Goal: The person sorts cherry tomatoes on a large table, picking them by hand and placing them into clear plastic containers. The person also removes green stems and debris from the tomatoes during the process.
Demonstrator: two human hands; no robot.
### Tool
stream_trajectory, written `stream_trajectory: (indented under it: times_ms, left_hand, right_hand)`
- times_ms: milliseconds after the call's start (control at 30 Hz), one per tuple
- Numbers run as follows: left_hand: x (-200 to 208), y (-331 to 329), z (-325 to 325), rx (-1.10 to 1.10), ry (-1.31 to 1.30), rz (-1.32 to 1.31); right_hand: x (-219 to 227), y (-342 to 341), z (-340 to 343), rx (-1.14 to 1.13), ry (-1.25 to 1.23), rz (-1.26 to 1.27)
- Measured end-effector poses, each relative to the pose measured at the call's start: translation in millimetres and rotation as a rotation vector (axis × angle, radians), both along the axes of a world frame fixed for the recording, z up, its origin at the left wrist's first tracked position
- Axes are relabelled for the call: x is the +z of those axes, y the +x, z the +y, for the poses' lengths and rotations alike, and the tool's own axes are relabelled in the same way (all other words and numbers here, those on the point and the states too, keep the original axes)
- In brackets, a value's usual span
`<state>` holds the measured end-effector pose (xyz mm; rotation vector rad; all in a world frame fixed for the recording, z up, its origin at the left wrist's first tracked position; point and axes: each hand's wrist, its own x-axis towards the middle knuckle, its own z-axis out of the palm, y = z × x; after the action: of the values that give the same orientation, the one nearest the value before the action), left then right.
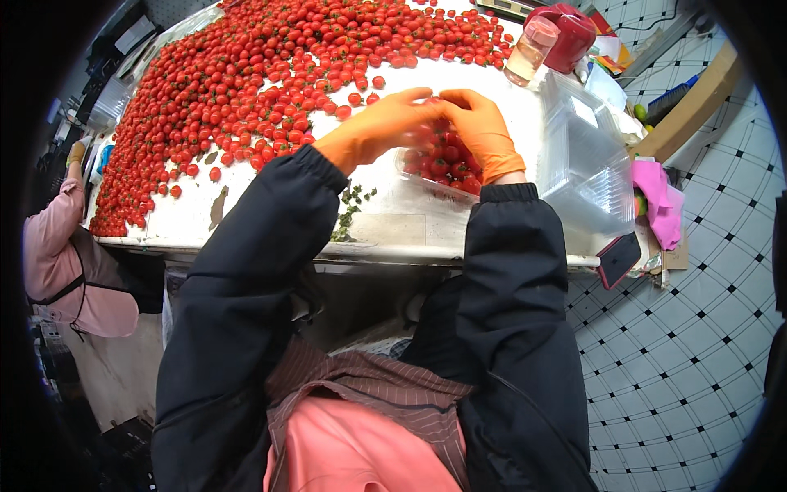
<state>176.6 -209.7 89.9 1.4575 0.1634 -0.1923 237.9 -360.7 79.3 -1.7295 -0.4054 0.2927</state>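
Note:
Both my hands wear orange gloves and meet above a clear plastic box (434, 192) of red cherry tomatoes (447, 160). My left hand (379, 125) reaches in from the left, fingers stretched out and open. Red tomatoes below its palm look smeared by motion. On the right, my right hand (482, 135) arches over the box's far right side, its fingers bent but apart. Its fingertips touch or nearly touch those of the left. No tomato shows clearly gripped in either hand. A large spread of loose cherry tomatoes (270, 66) covers the white table to the left and beyond.
Nested clear boxes (584, 156) stand right of my right hand. Behind them are a pink-lidded bottle (531, 53) and a red kettle-like vessel (567, 37). Green stem bits (351, 209) lie near the table's front edge. A phone (619, 261) juts past the corner. Another person's pink sleeve (56, 221) shows at left.

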Motion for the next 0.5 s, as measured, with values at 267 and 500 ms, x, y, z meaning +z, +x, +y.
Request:
stream_trajectory:
  times_ms: [267,500]
  left_hand:
    - [-16,-1,-16,-0.203,1.369,-0.246]
    - [-37,4,-28,-0.109,1.607,-0.481]
  right_hand:
    - [-16,32,-38,-0.232,-0.415,-0.362]
    - [-14,36,-41,-0.264,-0.254,-0.372]
